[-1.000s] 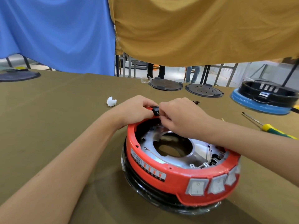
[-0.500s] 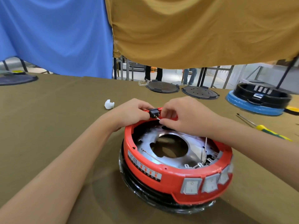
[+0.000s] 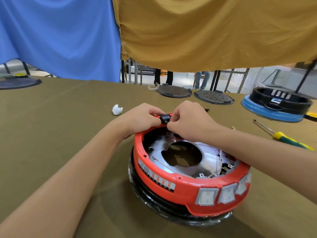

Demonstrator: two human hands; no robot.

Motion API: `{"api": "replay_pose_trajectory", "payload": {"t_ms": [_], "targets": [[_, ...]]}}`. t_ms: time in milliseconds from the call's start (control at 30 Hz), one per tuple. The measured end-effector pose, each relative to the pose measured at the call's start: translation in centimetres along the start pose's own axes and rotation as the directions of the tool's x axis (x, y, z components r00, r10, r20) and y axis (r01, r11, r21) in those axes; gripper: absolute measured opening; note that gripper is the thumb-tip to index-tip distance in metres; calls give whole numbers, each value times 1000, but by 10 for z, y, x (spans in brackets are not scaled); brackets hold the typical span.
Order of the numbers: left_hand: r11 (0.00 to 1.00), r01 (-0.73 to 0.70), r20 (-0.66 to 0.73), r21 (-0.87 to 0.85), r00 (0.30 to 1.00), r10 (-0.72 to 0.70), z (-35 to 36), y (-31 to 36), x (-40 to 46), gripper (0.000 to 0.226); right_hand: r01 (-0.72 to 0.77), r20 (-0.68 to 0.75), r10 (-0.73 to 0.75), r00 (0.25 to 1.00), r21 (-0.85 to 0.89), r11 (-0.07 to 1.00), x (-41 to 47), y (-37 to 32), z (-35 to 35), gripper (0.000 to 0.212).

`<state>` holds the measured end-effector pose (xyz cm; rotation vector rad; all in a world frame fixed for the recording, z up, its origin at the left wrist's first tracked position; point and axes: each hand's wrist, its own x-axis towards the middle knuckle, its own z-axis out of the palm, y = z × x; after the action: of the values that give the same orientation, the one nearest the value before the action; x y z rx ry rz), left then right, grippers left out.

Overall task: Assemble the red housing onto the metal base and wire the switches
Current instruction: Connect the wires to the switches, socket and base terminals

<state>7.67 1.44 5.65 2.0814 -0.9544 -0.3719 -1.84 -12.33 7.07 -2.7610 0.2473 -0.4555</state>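
Housing: red ring (image 3: 181, 184) sits on the table (image 3: 51, 134), right in front of the person, over a black rim at the bottom.
Base: shiny metal plate (image 3: 159, 148) inside the ring, with a big round hole in the middle.
Switches: three grey rockers (image 3: 223, 193) in a row on the near side of the housing; a few loose terminals and thin wires show just behind them inside.
Black part: small black piece (image 3: 165, 118) at the far rim of the housing, squeezed between both hands. Can't tell if it's seated in the rim or just held against it.
Left hand: left hand (image 3: 142, 117) has its fingers curled tight, pinching the black part from the left side, wrist resting near the rim.
Right hand: right hand (image 3: 188, 121) is curled over too, fingertips nipping the same black part from the right; forearm crosses above the housing.
Screwdriver: yellow-green handle (image 3: 288, 139) lying on the table to the right, well apart from the hands.
Other stuff: crumpled white scrap (image 3: 117, 109) just left of the hands, two dark round lids (image 3: 193, 93) at the far edge, a black-and-blue unit (image 3: 277, 103) far right.
Backdrop: blue cloth (image 3: 60, 35) and mustard cloth (image 3: 214, 31) hang behind the table.
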Motion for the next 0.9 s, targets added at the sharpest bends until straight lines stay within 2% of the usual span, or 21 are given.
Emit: {"api": "replay_pose_trajectory", "payload": {"t_ms": [133, 267, 400, 500, 600, 700, 800, 900], "targets": [[1000, 1, -2, -10, 1000, -1, 0, -1, 0, 31, -85, -20, 85, 996, 14, 996, 3, -4, 4, 13], [1000, 6, -6, -12, 1000, -6, -1, -3, 1, 31, -73, -16, 74, 997, 18, 997, 4, -4, 4, 13], [1000, 6, -11, 6, 1000, -6, -1, -2, 1, 32, -58, 28, 54, 998, 178, 982, 1, 13, -25, 27], [1000, -8, -19, 28, 1000, 9, -2, -3, 2, 33, -51, 78, 33, 996, 247, 968, -4, 35, -51, 18], [996, -67, 2, 62, 998, 67, -4, -3, 3, 44, 13, 226, -22, 974, 42, 999, -13, 47, -55, 10], [960, -244, 39, 139, 970, 241, -5, 0, 0, 53, 127, 294, -75, 953, -161, 979, -20, 44, -42, 12], [881, -372, 83, 291, 928, 364, -4, 4, -2, 32, 236, 246, -161, 956, -315, 919, -23, 37, -28, 11], [847, -369, 102, 382, 928, 359, -4, 7, -2, 17, 244, 184, -187, 965, -365, 899, -23, 36, -22, 16]]}}
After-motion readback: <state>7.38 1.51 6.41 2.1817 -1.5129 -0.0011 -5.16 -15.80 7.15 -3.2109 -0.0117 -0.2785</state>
